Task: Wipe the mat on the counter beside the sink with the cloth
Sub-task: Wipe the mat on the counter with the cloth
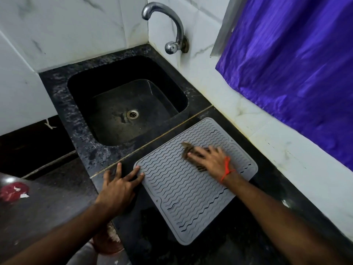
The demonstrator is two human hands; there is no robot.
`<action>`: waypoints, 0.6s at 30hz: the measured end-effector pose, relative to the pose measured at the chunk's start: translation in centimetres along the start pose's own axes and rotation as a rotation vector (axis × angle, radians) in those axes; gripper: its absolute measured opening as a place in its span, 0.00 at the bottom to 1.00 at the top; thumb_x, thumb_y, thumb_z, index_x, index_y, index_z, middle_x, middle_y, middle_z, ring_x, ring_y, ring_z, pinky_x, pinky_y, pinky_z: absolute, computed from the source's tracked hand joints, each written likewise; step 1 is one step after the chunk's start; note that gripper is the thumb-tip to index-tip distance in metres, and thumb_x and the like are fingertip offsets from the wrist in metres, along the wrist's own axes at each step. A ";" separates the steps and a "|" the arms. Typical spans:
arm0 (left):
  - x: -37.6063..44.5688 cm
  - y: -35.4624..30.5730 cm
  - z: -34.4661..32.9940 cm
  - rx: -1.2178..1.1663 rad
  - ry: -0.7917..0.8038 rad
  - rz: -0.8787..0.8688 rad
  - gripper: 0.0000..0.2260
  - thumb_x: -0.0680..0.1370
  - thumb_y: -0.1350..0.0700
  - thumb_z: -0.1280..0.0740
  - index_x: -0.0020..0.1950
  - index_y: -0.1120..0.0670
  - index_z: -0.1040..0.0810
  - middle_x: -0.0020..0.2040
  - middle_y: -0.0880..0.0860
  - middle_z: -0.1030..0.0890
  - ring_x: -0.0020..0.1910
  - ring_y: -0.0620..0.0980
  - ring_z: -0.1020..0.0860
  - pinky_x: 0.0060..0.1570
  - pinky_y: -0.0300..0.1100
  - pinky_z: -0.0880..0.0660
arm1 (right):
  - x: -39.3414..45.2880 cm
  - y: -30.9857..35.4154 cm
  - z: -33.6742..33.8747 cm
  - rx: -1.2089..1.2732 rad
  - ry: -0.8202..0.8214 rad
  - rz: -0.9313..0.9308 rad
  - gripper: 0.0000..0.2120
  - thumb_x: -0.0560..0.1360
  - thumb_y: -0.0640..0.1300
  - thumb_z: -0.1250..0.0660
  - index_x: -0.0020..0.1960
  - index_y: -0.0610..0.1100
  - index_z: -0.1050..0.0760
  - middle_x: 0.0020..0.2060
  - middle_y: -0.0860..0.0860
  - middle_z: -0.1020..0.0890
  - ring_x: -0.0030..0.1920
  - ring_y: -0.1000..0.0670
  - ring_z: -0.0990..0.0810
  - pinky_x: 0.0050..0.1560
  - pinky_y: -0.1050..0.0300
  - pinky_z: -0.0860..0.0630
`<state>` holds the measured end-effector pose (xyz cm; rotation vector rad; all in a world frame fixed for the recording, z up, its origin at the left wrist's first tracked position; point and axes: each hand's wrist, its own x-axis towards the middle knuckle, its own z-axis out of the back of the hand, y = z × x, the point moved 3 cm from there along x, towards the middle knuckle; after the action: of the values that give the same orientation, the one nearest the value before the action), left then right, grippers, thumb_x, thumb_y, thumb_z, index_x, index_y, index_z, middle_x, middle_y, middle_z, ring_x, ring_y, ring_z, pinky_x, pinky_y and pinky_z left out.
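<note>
Right hand [209, 159] is lying flat, fingers spread, pressing a dark cloth [188, 150] onto the upper part of the grey ribbed mat [183, 197]. Hand and cloth are blurring; most of the cloth is sitting hidden under the palm, only frayed edges showing, so its colour and extent are hard to judge. An orange thread [226, 169] is circling that wrist. Left hand [119, 183] is resting open on the black counter [133, 226], fingertips touching the mat's left edge, holding nothing. The mat is lying flat on the counter just right of the dark sink [80, 87], with a chrome tap [162, 20] above. A purple curtain [296, 64] is hanging at right. A reddish object [13, 191] at far left is too blurred to identify.
</note>
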<state>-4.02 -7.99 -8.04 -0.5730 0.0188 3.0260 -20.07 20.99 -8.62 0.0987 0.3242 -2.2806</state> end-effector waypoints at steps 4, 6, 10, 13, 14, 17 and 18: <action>0.1 0.0 0.1 0.006 0.023 0.006 0.28 0.82 0.47 0.44 0.80 0.41 0.53 0.81 0.43 0.57 0.78 0.67 0.56 0.71 0.67 0.54 | -0.3 -8.4 -0.6 -0.028 0.102 -0.331 0.33 0.74 0.49 0.36 0.75 0.59 0.46 0.74 0.47 0.39 0.64 0.36 0.34 0.62 0.38 0.34; 0.1 0.1 0.0 -0.009 0.024 0.002 0.28 0.82 0.47 0.44 0.80 0.41 0.52 0.81 0.43 0.56 0.78 0.67 0.56 0.71 0.68 0.54 | -0.4 -10.2 -0.4 0.010 0.172 -0.501 0.29 0.76 0.49 0.42 0.75 0.59 0.45 0.74 0.48 0.40 0.65 0.35 0.35 0.63 0.40 0.35; 0.0 -0.1 0.1 -0.012 0.017 0.002 0.28 0.82 0.48 0.44 0.80 0.41 0.51 0.81 0.44 0.54 0.78 0.67 0.55 0.71 0.68 0.54 | 0.2 -6.5 1.4 0.188 0.096 -0.594 0.26 0.75 0.47 0.38 0.71 0.61 0.37 0.71 0.50 0.36 0.64 0.38 0.35 0.61 0.41 0.34; 0.1 -0.2 0.3 -0.013 0.036 0.025 0.27 0.83 0.48 0.45 0.80 0.41 0.52 0.81 0.44 0.55 0.78 0.67 0.56 0.70 0.69 0.55 | 0.6 2.9 3.0 0.254 -0.022 -0.341 0.32 0.69 0.40 0.30 0.69 0.60 0.33 0.68 0.51 0.32 0.64 0.38 0.32 0.60 0.37 0.32; 0.1 -0.2 0.2 -0.012 0.037 0.028 0.27 0.83 0.48 0.45 0.80 0.41 0.52 0.81 0.43 0.55 0.78 0.67 0.56 0.70 0.69 0.55 | 0.2 6.7 3.3 0.246 -0.079 -0.234 0.33 0.66 0.40 0.28 0.68 0.59 0.31 0.66 0.51 0.29 0.61 0.39 0.30 0.57 0.38 0.29; -0.1 -0.1 0.1 0.003 0.034 0.024 0.27 0.83 0.48 0.45 0.80 0.42 0.52 0.81 0.43 0.55 0.78 0.67 0.55 0.70 0.69 0.53 | -2.1 14.0 2.9 0.174 -0.126 0.018 0.30 0.67 0.41 0.32 0.67 0.56 0.31 0.65 0.52 0.28 0.55 0.41 0.26 0.50 0.42 0.26; -0.1 -0.1 0.1 0.007 0.035 0.018 0.27 0.82 0.48 0.45 0.80 0.42 0.52 0.81 0.43 0.55 0.78 0.67 0.55 0.70 0.69 0.53 | -2.6 14.0 2.3 0.151 -0.116 0.038 0.30 0.68 0.41 0.35 0.69 0.55 0.33 0.66 0.51 0.29 0.54 0.41 0.26 0.50 0.42 0.26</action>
<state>-3.93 -7.92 -7.87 -0.6287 0.0367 3.0321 -7.83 13.32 -8.73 0.0493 0.0886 -2.2596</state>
